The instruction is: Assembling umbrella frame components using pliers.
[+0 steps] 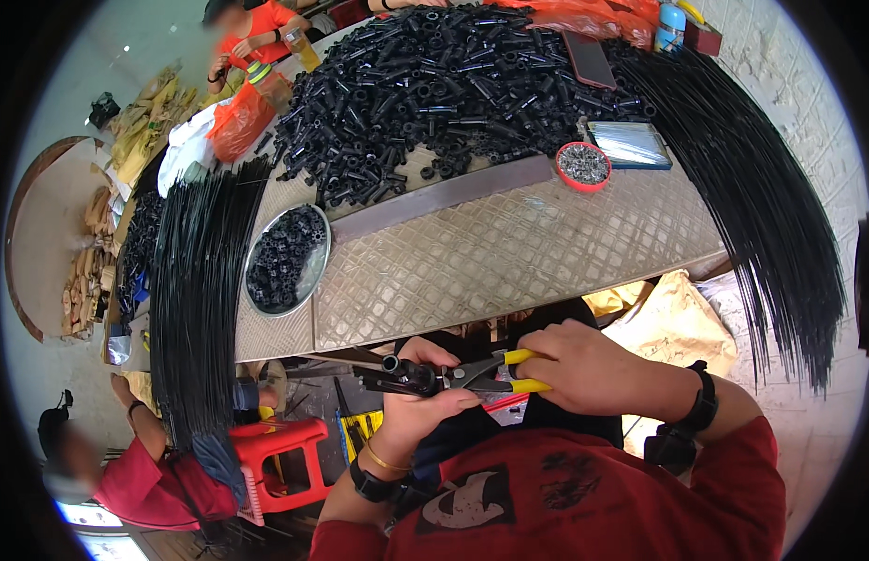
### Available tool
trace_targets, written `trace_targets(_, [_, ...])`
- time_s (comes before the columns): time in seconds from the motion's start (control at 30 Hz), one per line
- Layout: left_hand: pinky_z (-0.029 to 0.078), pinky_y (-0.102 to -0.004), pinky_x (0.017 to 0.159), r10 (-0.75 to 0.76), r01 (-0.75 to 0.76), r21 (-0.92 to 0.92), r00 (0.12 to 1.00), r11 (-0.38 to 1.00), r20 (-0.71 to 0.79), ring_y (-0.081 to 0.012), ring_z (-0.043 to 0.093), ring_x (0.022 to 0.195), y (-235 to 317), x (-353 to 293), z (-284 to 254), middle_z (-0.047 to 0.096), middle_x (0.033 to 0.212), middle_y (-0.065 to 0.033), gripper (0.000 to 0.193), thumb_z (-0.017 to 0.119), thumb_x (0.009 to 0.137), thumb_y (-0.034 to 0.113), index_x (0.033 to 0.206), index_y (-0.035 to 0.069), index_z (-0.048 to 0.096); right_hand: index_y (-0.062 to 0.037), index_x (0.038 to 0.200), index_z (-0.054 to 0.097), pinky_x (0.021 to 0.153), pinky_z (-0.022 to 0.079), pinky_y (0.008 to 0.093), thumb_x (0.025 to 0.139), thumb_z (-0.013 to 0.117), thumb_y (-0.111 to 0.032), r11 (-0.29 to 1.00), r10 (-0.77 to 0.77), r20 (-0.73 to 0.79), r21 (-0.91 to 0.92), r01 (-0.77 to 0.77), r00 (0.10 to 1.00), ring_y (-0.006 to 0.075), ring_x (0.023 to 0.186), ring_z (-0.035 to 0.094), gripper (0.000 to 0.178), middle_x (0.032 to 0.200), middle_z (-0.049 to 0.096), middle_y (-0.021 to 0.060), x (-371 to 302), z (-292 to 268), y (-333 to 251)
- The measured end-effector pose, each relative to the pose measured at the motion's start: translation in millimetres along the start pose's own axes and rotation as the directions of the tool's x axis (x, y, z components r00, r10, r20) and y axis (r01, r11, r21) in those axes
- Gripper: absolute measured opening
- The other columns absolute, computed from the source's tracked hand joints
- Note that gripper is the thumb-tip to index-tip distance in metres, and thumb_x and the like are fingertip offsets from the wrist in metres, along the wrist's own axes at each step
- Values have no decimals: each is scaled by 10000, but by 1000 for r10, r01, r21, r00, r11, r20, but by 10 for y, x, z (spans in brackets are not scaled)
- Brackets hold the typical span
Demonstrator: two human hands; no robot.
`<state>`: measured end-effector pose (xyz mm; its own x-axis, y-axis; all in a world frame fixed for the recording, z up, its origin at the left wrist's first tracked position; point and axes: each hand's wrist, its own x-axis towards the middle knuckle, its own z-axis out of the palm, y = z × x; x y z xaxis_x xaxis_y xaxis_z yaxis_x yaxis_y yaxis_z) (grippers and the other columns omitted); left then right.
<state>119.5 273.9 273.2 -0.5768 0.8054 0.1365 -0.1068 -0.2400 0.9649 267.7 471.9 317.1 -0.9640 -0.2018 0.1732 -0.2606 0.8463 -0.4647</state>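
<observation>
My left hand [423, 409] is closed around a black tubular plastic part [411, 374] with an open round end, and thin dark rods stick out from it to the left. In my right hand [584, 366] is a pair of pliers [530, 385] with yellow handles, gripped by those handles. The metal jaws of the pliers meet the right end of the black part beside my left fingertips. Whether the jaws are closed on something small there, I cannot tell. Both hands are low in front of my body, just off the table's near edge.
On the patterned table [472, 243] lies a large heap of black tubular parts [425, 84] behind a metal bar [444, 198]. A metal bowl [328, 245], a red bowl [584, 189], a tray of thin silvery pieces [631, 145] and black rod bundles [196, 299] surround it. Two people sit leftward.
</observation>
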Motion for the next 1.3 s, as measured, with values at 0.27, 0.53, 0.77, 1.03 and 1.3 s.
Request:
trace_targets(0.27, [449,-259,789,-17,18,18,1000,1000,-20,-120,539,862,15,-2,5,550,953,-52,508,841,615,64,998,31,509,-7,1105,588,966,336,449,791,564,-145,995,-15,-66,-98,9,998,337,1193,454,343,1298,453,225,81,-48,-5])
trace_targets(0.53, [447,-254,785,-3,4,25,999,1000,-34,-114,536,861,1,-3,-3,548,948,-49,497,837,622,61,997,35,513,-28,1091,592,878,378,411,824,529,-177,990,-16,-47,-141,9,999,294,1057,507,312,1190,503,170,102,-30,3])
trace_targets(0.77, [440,-238,771,31,-22,138,998,990,-60,-101,526,846,11,19,-6,540,937,-39,458,806,630,19,982,47,513,-31,991,618,787,405,398,808,540,-171,976,3,-10,-217,-6,1000,281,927,529,244,1006,528,126,161,-95,-21])
trace_targets(1.03, [438,-235,746,-78,88,41,976,995,-202,-88,515,801,-28,21,-102,530,879,-25,384,770,656,-2,929,58,507,-60,1007,642,748,408,378,789,552,-154,967,79,37,-246,-68,996,284,877,526,254,1038,541,151,270,127,-84])
trace_targets(1.3, [438,-237,750,-41,45,48,995,998,-87,-99,530,819,88,44,-92,556,902,-38,433,811,646,42,957,50,511,-32,1045,620,844,374,431,775,576,-167,991,-12,-66,-132,4,998,284,1032,510,305,1220,503,146,250,83,11])
